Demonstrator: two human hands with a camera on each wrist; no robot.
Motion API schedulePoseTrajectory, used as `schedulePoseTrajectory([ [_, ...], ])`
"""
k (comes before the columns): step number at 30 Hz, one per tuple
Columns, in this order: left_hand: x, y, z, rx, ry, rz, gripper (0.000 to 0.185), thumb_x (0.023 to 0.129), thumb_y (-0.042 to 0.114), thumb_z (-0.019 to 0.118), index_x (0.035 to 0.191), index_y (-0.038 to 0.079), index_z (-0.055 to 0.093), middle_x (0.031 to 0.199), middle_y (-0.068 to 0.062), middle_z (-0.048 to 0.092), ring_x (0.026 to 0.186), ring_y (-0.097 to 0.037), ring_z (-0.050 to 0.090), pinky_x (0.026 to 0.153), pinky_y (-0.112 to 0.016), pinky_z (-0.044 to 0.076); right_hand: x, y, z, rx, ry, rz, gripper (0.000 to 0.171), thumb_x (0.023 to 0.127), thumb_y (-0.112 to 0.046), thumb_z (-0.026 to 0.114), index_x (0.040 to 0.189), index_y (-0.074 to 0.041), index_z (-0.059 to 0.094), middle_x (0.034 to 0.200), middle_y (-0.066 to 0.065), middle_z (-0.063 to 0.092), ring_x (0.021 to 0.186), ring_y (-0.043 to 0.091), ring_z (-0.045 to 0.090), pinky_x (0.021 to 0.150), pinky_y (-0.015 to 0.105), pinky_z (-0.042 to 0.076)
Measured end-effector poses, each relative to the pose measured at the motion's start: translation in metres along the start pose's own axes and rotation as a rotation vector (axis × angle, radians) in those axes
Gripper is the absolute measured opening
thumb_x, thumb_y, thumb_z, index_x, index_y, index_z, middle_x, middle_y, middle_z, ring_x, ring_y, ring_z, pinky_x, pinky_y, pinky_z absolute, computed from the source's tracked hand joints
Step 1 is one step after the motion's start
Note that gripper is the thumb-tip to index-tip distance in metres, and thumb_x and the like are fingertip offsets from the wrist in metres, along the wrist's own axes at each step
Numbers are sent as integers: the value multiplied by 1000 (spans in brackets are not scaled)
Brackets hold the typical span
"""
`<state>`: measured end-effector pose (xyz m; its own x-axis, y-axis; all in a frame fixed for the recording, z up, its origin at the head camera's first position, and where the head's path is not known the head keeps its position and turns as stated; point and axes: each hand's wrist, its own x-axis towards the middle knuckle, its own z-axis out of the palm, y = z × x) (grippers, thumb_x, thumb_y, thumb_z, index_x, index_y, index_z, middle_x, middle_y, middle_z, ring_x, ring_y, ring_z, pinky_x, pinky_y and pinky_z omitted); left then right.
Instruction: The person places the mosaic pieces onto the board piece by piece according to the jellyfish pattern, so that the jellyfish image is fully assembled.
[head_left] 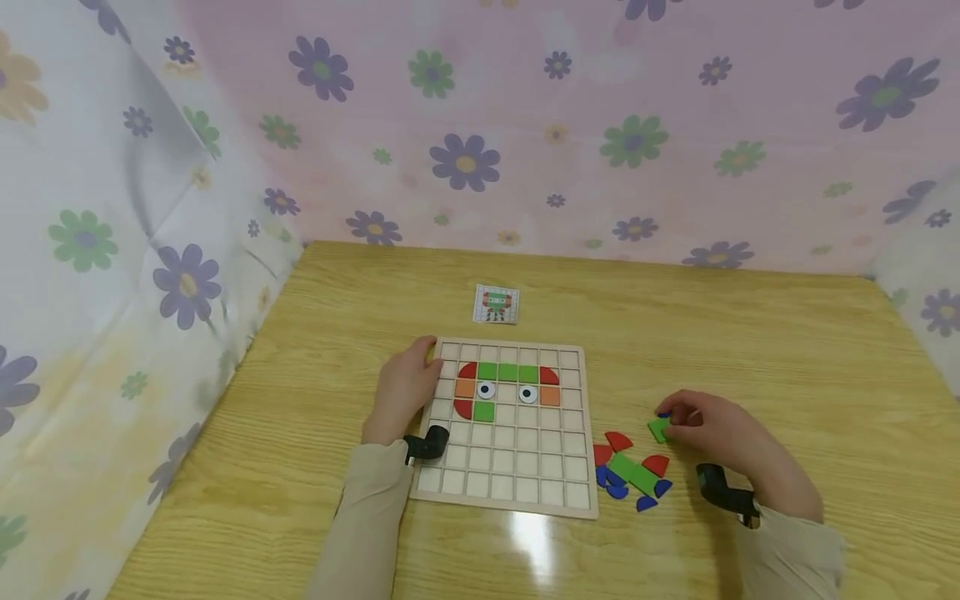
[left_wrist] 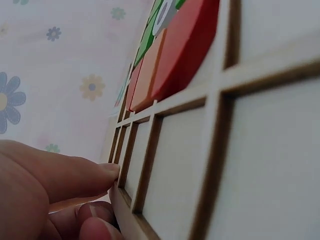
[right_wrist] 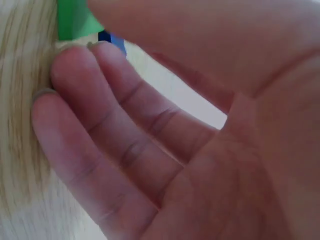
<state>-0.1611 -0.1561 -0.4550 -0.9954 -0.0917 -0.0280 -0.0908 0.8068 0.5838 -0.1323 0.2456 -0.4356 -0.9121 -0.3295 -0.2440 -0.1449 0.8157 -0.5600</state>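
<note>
My left hand (head_left: 403, 390) holds the left edge of a wooden grid board (head_left: 517, 482), thumb on its rim and fingers curled at its side in the left wrist view. On the board's upper part lie red quarter-round tiles (head_left: 464, 409), green squares (head_left: 507, 372), orange squares (head_left: 551, 397) and two round eye tiles (head_left: 528, 394). To the right of the board, my right hand (head_left: 720, 433) pinches a green square tile (head_left: 658, 430) close to the tabletop. A blue piece (right_wrist: 119, 43) shows just beyond that tile, partly hidden by the fingers.
Loose red, green and blue tiles (head_left: 642, 479) lie in a group between the board and my right hand. A small picture card (head_left: 496, 304) with a figure on a grid lies behind the board. Flowered cloth (head_left: 525, 167) hangs behind and beside the wooden table (head_left: 360, 292).
</note>
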Motion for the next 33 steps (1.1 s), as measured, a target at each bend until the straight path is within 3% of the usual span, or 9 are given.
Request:
schedulePoseTrajectory([
  [4,3,3,3,-13,-20,-17,42,91,25,49,130,11,46,122,-11,54,108,-29,52,87,-43,40,0,-2,3,14,-21,13,24,82,-21,64,104,-13,59,87,1,53,82,19,52,67,34,42],
  [14,9,3,5,-5,-16,5,42,90,25,51,129,11,47,116,-12,57,98,-29,56,82,-43,43,2,-12,6,26,-58,43,29,77,-14,67,105,-12,61,88,2,52,80,18,50,67,34,41],
  [19,14,10,7,2,-12,23,42,89,26,52,127,11,48,116,-11,58,100,-30,55,83,-43,43,1,-17,3,-28,-62,61,29,74,-8,67,101,-9,60,86,3,53,77,19,48,67,35,42],
  [27,12,14,3,59,-63,-19,44,90,30,50,131,15,45,121,-10,55,103,-29,54,79,-44,44,1,-25,6,11,-104,135,31,73,-9,69,100,-6,54,83,5,51,74,20,46,62,32,40],
  [33,6,12,-9,71,-119,-61,48,88,29,51,133,15,43,125,-11,51,108,-30,50,83,-46,41,4,-28,8,7,-67,84,19,76,-7,65,91,-9,54,84,3,56,75,19,50,64,34,42],
])
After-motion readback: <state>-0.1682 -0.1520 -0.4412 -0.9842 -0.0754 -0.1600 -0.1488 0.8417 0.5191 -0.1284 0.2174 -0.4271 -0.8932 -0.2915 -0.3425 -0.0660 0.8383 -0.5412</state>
